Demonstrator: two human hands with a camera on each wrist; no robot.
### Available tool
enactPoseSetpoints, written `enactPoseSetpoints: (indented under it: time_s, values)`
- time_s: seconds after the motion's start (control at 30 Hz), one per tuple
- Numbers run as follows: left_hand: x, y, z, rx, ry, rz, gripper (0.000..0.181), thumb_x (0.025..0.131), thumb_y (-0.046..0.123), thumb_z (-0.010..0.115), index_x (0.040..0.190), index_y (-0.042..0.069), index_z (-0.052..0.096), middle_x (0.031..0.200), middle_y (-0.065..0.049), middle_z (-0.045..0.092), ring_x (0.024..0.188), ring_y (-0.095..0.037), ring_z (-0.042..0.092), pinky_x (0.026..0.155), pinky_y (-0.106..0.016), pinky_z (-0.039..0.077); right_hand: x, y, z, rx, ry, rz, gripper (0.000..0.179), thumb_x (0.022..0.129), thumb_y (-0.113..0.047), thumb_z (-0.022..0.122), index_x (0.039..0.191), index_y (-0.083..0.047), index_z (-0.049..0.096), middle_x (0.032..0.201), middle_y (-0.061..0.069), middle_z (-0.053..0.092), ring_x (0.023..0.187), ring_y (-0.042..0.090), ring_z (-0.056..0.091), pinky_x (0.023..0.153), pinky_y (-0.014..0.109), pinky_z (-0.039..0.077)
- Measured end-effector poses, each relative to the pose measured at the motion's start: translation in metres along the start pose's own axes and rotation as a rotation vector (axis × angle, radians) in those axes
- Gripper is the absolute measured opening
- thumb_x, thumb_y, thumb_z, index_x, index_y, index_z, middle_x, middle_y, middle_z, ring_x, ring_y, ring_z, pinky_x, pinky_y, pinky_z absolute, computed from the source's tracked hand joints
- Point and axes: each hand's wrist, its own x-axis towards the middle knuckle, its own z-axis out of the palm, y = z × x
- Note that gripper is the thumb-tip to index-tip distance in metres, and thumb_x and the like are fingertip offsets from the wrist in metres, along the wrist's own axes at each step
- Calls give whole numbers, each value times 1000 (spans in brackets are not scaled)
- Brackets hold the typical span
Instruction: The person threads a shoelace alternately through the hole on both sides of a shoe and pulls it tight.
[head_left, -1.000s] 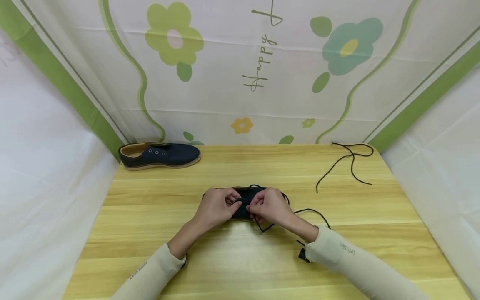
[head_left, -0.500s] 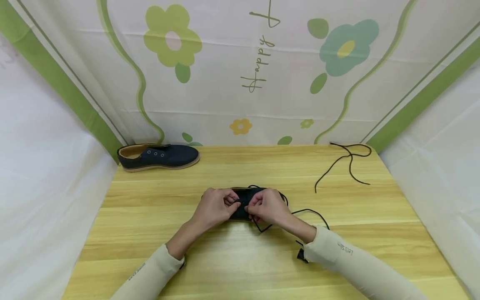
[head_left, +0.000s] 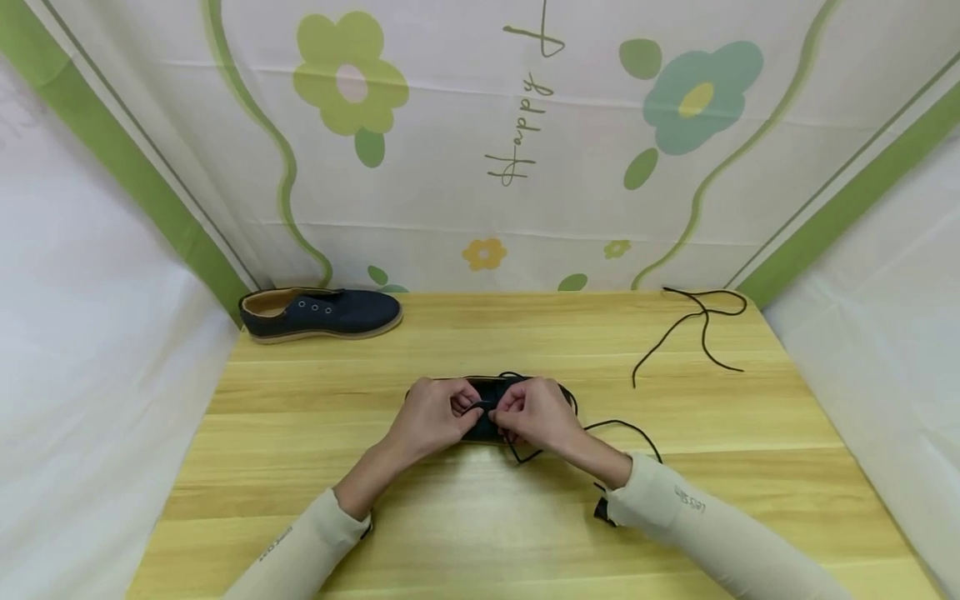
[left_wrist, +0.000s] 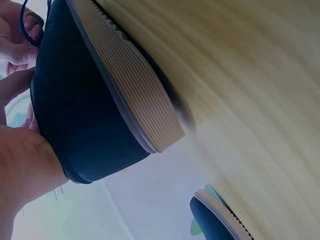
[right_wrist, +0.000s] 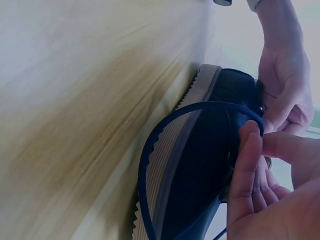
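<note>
A dark navy shoe with a ribbed tan sole (left_wrist: pixel 85 110) sits on the table between both hands, its toe toward the right. My left hand (head_left: pixel 431 412) pinches the edge of the shoe's lace flap by the opening. Close beside it, my right hand (head_left: pixel 543 414) pinches a dark shoelace (right_wrist: pixel 200 105) between thumb and forefinger, right at the eyelet side. From those fingertips the lace loops down across the shoe's side in the right wrist view. The hands cover much of the upper in the head view.
A second navy shoe (head_left: pixel 330 314), unlaced, stands at the table's back left. One loose black shoelace (head_left: pixel 705 310) lies at the back right. The held lace's slack (head_left: pixel 626 422) trails over the wooden table (head_left: pixel 480 533) past the right wrist. A printed curtain (head_left: pixel 435 192) hangs behind.
Both hands stay almost in place at the shoe. The left fingers and the flap shift slightly, and the lace bend below the right hand moves a little left.
</note>
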Motion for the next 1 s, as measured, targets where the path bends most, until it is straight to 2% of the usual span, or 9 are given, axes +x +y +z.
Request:
enactPoseSetpoints:
  time_s: [0.17, 0.27, 0.4, 0.57, 0.7, 0.83, 1.0]
  values:
    - [-1, 0, -2, -14, -1, 7, 10, 85, 6, 85, 91, 11, 78, 79, 4, 76, 69, -4, 70, 64, -18, 55, 2, 1, -1, -59, 35, -74, 20, 90, -15, 84, 73, -15, 73, 60, -10, 67, 48, 7, 63, 43, 25, 48]
    - [-2, 0, -2, -23, -2, 19, 12, 84, 4, 86, 90, 11, 77, 79, 4, 76, 69, -3, 70, 64, -18, 55, 3, 2, -1, -113, 68, -116, 21, 87, -17, 87, 73, -16, 72, 61, -12, 66, 48, 0, 59, 46, 23, 47]
    - [-2, -1, -3, -37, -1, 45, 12, 84, 3, 86, 88, 12, 78, 79, 3, 76, 69, -2, 69, 64, -18, 55, 3, 4, -1, -200, 131, -172, 22, 83, -17, 91, 79, -15, 70, 66, -11, 66, 53, -3, 55, 53, 21, 48]
    - [-2, -1, -4, -44, -9, 79, 11, 87, 3, 84, 87, 13, 80, 81, 3, 77, 69, -2, 68, 63, -19, 55, 3, 6, 0, -240, 163, -218, 22, 81, -16, 94, 89, -12, 73, 72, -7, 63, 58, -2, 54, 56, 21, 47]
    - [-3, -2, -2, -9, 12, 108, 13, 85, 2, 86, 85, 15, 82, 81, 3, 78, 68, -4, 69, 63, -19, 54, 2, 7, 1, -274, 150, -254, 16, 82, -16, 93, 91, -12, 80, 79, -5, 64, 63, 1, 57, 58, 20, 48]
    - [-4, -2, 0, 40, 56, 150, 16, 81, 1, 89, 83, 16, 82, 81, 3, 79, 68, -6, 71, 64, -20, 55, 3, 8, 1, -294, 103, -287, 9, 87, -15, 89, 94, -13, 84, 88, -4, 67, 72, 7, 62, 64, 21, 50]
    - [-5, -3, 3, 80, 100, 190, 18, 79, 0, 91, 80, 15, 83, 80, 4, 79, 70, -8, 73, 65, -21, 57, 5, 8, 0, -256, 29, -285, 7, 91, -12, 85, 98, -10, 85, 92, -3, 67, 75, 8, 59, 66, 22, 50]
